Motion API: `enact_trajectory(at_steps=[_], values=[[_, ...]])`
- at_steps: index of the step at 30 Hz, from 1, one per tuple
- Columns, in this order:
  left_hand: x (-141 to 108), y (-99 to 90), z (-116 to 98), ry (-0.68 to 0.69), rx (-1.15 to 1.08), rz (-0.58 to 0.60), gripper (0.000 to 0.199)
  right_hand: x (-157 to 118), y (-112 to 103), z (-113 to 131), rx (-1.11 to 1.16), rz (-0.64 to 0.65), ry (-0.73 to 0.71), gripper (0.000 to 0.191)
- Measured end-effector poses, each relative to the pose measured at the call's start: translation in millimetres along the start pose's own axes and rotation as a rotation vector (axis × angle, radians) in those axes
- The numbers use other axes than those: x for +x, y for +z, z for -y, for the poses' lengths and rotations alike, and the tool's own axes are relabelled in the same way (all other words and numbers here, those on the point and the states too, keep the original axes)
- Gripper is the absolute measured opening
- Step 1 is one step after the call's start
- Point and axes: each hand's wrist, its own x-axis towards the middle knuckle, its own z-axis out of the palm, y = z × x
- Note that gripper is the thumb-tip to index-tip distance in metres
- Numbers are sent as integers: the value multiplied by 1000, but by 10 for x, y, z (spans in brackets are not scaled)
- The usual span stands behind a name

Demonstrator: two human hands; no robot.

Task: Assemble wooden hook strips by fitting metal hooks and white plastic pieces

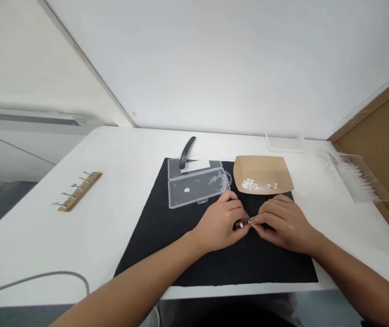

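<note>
My left hand (220, 222) and my right hand (283, 222) meet over the black mat (215, 268), fingertips almost touching. Between them is a small brownish piece with a white tip (241, 225), mostly covered by the fingers. Both hands are closed in a pinch on it; its kind is too small to tell. Just beyond my left hand lies an open clear plastic case (194, 195) with a white oval piece (187, 190) and several clear slivers (216, 178) inside. Past my right hand sits a brown paper tray (266, 165) with many small white pieces (250, 184).
A dark curved nail file (187, 152) rests across the case lid and a white card (196, 165). To the left is a wooden strip with metal clips (80, 190). Clear plastic holders (354, 177) stand at the right, another clear tray (285, 144) at the back wall. A cable (44, 274) curves at front left.
</note>
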Motion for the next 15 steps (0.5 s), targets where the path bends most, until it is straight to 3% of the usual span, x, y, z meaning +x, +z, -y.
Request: enact_trajectory(at_steps=[15], values=[[-14, 61, -9, -72, -43, 3, 10, -6, -1, 29, -142, 57, -40, 7]])
